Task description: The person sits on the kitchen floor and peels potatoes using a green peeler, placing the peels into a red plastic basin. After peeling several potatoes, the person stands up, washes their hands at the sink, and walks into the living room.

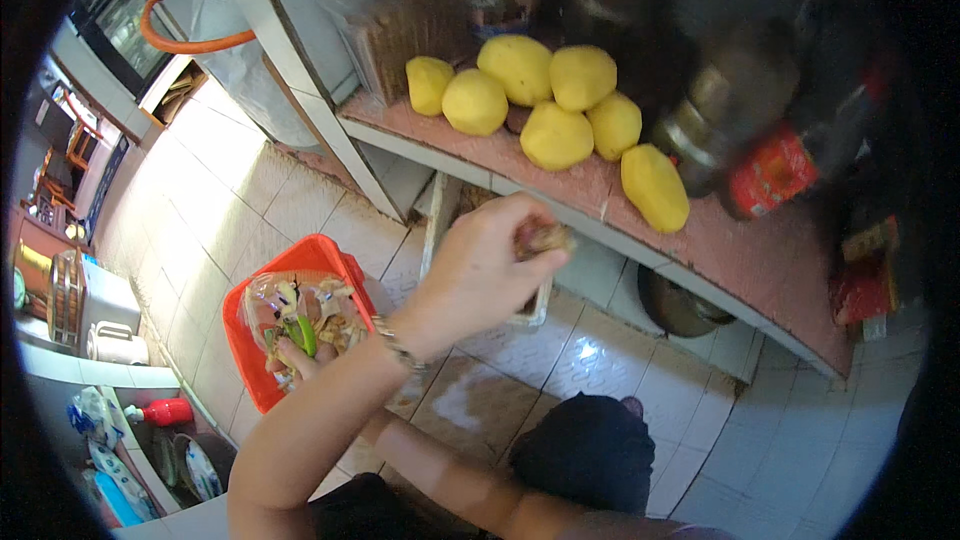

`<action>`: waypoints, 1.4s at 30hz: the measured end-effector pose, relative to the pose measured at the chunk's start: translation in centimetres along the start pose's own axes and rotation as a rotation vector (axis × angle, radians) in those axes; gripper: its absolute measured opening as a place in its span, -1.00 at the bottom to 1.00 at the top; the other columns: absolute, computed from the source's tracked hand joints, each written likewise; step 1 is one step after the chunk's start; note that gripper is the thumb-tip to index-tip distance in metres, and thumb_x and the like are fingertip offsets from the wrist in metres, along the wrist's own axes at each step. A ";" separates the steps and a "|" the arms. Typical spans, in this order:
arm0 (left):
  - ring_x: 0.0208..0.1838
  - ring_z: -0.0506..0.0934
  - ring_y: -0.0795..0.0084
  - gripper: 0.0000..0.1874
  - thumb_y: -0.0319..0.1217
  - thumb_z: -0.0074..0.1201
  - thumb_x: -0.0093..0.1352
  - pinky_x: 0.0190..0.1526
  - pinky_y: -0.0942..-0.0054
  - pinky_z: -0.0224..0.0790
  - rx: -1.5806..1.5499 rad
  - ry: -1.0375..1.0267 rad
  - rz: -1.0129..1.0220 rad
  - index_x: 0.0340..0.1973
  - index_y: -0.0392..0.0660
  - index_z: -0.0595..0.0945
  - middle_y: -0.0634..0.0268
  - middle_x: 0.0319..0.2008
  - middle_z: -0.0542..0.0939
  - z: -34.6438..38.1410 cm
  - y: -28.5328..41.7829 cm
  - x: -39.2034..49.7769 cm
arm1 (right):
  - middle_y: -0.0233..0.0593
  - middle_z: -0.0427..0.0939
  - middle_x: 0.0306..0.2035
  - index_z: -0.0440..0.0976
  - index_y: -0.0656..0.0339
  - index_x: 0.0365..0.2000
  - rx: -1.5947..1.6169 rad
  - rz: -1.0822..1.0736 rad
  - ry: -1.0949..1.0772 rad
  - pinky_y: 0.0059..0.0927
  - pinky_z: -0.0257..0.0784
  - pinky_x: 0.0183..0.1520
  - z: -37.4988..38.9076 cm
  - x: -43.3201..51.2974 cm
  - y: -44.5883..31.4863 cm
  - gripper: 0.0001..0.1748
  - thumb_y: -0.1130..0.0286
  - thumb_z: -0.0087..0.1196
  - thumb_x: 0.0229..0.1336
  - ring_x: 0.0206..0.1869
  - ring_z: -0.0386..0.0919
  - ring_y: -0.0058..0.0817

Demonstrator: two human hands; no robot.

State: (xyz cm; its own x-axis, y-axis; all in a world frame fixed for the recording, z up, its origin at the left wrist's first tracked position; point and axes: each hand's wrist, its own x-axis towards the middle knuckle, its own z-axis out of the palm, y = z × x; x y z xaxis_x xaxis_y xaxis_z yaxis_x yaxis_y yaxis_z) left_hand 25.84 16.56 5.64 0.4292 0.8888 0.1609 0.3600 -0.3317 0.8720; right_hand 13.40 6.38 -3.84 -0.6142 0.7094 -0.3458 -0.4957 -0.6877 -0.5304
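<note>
Several peeled yellow potatoes lie grouped on the reddish shelf. My left hand, with a bracelet at its wrist, is raised in front of the shelf edge. Its fingers curl around a blurred, reddish-brown root vegetable whose kind is unclear. My arms cross, the right one beneath the left. Over the red plastic bin at the left, my right hand grips a green-handled tool, seemingly a peeler; its working end cannot be made out. Pale peelings lie in the bin's clear plastic liner.
Bottles and a red-labelled jar crowd the shelf's dim right part. Below it rests a round metal pan. A tiled partition stands left of the potatoes. An orange hose loops at the upper left.
</note>
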 end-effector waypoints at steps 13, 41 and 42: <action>-0.19 0.60 0.07 -0.68 -0.29 0.21 0.17 -0.12 0.25 0.42 0.187 -0.192 -0.543 -0.25 -0.23 0.59 0.03 -0.34 0.63 7.8 -15.7 -2.4 | -0.36 0.52 -0.57 0.43 0.19 -0.31 -0.032 -0.046 0.001 -0.47 0.30 -0.44 1.5 0.1 2.3 -0.78 0.23 -0.01 0.23 -0.55 0.42 -0.57; -0.21 0.51 0.59 -0.55 -0.50 -0.01 0.38 -0.14 0.61 0.39 -0.738 0.876 -0.400 0.19 -0.21 0.37 0.33 -0.22 0.56 -13.7 -8.0 -27.4 | -0.48 0.35 -0.62 0.44 0.21 -0.35 -0.331 -0.028 -0.094 -0.66 0.15 -0.64 4.1 0.9 0.2 -0.84 0.34 -0.03 0.28 -0.65 0.24 -0.77; -0.23 0.51 0.60 -0.56 -0.49 -0.01 0.38 -0.17 0.61 0.40 -0.705 0.922 -0.401 0.18 -0.20 0.39 0.35 -0.24 0.56 -13.5 -8.7 -27.5 | -0.46 0.38 -0.59 0.43 0.22 -0.37 -0.421 -0.029 -0.095 -0.64 0.14 -0.66 4.3 1.0 -0.1 -0.81 0.31 -0.01 0.28 -0.65 0.26 -0.77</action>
State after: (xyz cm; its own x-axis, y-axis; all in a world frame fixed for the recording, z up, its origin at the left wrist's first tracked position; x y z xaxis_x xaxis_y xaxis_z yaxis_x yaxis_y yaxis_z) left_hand -0.24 -0.69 -0.15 -0.4582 0.8744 -0.1592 -0.3180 0.0060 0.9481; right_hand 10.20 6.54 -0.81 -0.6674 0.6967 -0.2631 -0.2323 -0.5304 -0.8153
